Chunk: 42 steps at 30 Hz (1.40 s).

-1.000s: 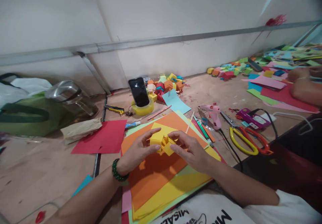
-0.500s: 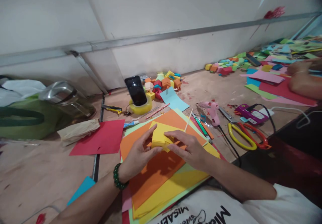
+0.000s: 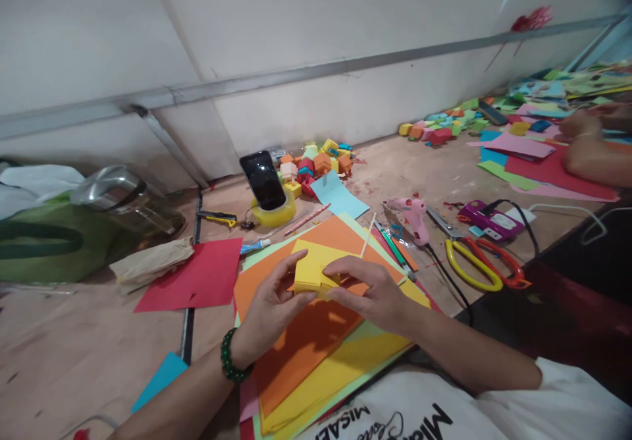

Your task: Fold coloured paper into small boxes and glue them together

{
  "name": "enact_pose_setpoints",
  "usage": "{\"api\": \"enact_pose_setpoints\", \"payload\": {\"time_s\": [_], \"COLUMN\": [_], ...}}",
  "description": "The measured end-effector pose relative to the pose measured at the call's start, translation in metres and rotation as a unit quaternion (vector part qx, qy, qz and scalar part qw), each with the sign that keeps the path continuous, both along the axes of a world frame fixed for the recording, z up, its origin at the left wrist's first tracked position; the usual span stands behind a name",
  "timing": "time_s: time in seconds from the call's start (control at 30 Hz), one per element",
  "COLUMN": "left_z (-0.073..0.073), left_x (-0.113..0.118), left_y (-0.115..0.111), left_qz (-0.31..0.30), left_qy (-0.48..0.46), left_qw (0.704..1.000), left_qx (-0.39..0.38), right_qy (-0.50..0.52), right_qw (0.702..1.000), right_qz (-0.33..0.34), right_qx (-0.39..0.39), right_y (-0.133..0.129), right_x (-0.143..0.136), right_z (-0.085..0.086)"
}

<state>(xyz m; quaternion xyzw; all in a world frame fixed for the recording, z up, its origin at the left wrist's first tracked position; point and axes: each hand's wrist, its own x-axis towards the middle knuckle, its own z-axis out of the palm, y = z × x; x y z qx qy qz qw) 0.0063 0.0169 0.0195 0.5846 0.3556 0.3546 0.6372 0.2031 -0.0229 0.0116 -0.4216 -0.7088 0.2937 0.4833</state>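
Between both hands is a small folded yellow paper box, held above a stack of coloured sheets. My left hand, with a green bead bracelet at the wrist, grips its left side between thumb and fingers. My right hand pinches the box's right end, where a flap stands out; the fingers partly hide that end. Underneath lies an orange sheet on top of yellow and pale green ones. A yellow sheet shows just behind the box.
A pink glue gun, scissors and a purple device lie to the right. Behind, a phone leans on a tape roll near a pile of small paper houses. Another person's hand is at far right.
The view has shifted slightly. Both hands keep hold of the yellow box, which is tilted a little differently, its front side showing more.
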Motion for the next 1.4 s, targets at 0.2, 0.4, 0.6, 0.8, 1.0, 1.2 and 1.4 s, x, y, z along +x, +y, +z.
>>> {"api": "enact_pose_setpoints", "payload": {"time_s": [0.2, 0.4, 0.6, 0.8, 1.0, 1.2, 1.4], "left_z": [0.002, 0.002, 0.006, 0.015, 0.017, 0.011, 0.010], "left_x": [-0.001, -0.002, 0.001, 0.002, 0.004, 0.005, 0.006], "left_y": [-0.001, -0.003, 0.000, -0.001, -0.005, -0.005, -0.006], "left_qz": [-0.004, -0.018, -0.002, -0.011, -0.022, -0.041, -0.080], "left_qy": [0.006, 0.037, 0.067, 0.054, 0.060, 0.034, 0.012], "left_qw": [1.000, 0.998, 0.998, 0.995, 0.993, 0.990, 0.978], "left_qx": [0.026, 0.043, 0.022, -0.086, -0.094, -0.132, -0.193], "right_qy": [-0.006, 0.007, 0.058, 0.041, 0.036, 0.019, 0.019], "right_qw": [1.000, 0.999, 0.998, 0.999, 0.998, 0.999, 0.999], "right_qz": [0.004, -0.022, 0.012, 0.019, -0.019, -0.029, -0.039], "right_qx": [0.020, -0.040, -0.037, -0.014, 0.040, 0.026, -0.030], "right_y": [0.001, 0.001, 0.002, 0.005, 0.008, 0.007, 0.007], "right_x": [0.002, 0.001, 0.002, 0.005, 0.003, 0.002, 0.002], "right_z": [0.003, -0.001, -0.003, 0.001, 0.000, 0.001, -0.007]}}
